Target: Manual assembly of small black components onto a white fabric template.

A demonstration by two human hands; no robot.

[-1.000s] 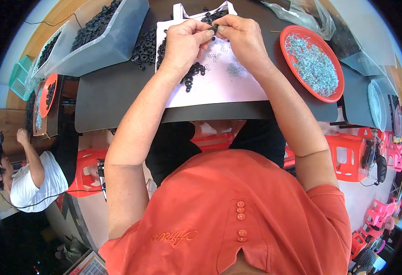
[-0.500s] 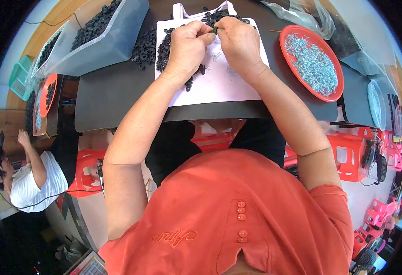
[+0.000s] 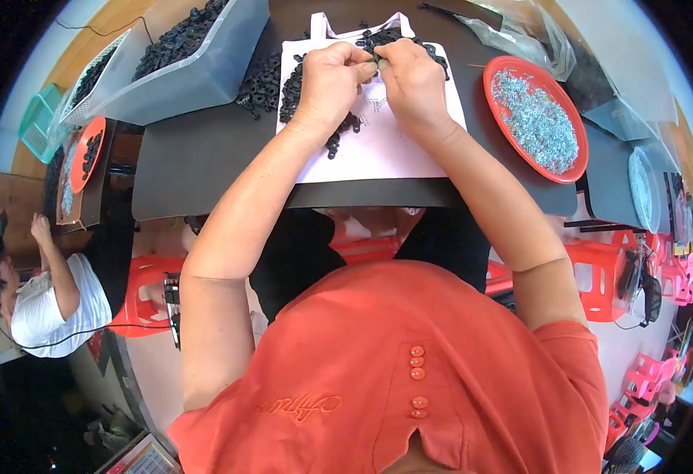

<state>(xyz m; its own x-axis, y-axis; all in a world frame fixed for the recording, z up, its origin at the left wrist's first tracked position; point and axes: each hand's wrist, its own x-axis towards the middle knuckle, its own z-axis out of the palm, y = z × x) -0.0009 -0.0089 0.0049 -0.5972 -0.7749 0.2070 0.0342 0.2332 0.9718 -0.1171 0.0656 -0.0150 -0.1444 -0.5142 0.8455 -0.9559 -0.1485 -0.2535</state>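
Observation:
My left hand (image 3: 332, 79) and my right hand (image 3: 413, 85) meet fingertip to fingertip over a white sheet (image 3: 386, 150) on a dark table (image 3: 196, 158). Both pinch a small black part (image 3: 371, 66) between them. A heap of small black parts (image 3: 299, 83) lies on the sheet under and behind my left hand. A few tiny silvery pieces (image 3: 376, 104) lie on the sheet between my hands. Right of my right hand stands a red plate (image 3: 498, 71) full of small silvery metal pieces (image 3: 537, 120).
A clear plastic bin (image 3: 204, 75) of black parts stands at the back left. Clear plastic bags (image 3: 520, 35) lie behind the red plate. Another person in white (image 3: 46, 304) sits at the far left by a second red dish (image 3: 86, 150). Red stools (image 3: 599, 272) stand below the table.
My hands have stayed together over the sheet, shifting only slightly while working the small part between the fingertips. The view has drifted a little.

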